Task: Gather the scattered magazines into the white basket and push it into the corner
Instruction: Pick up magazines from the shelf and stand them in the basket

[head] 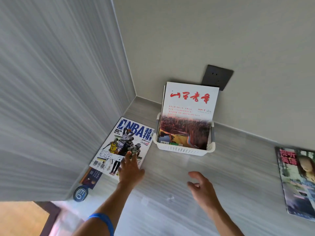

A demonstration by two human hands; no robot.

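We find the left hand spread, fingertips on the NBA magazine at centre left; the right hand open, empty. The basket stands centre, part filled. We advise sliding the magazine clear, then gripping its edge.

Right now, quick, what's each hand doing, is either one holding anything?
Left hand: open, fingers spread, reaching onto the NBA magazine, not gripping it.
Right hand: open, loosely curled, holding nothing, over the floor before the white basket.

Magazines in basket
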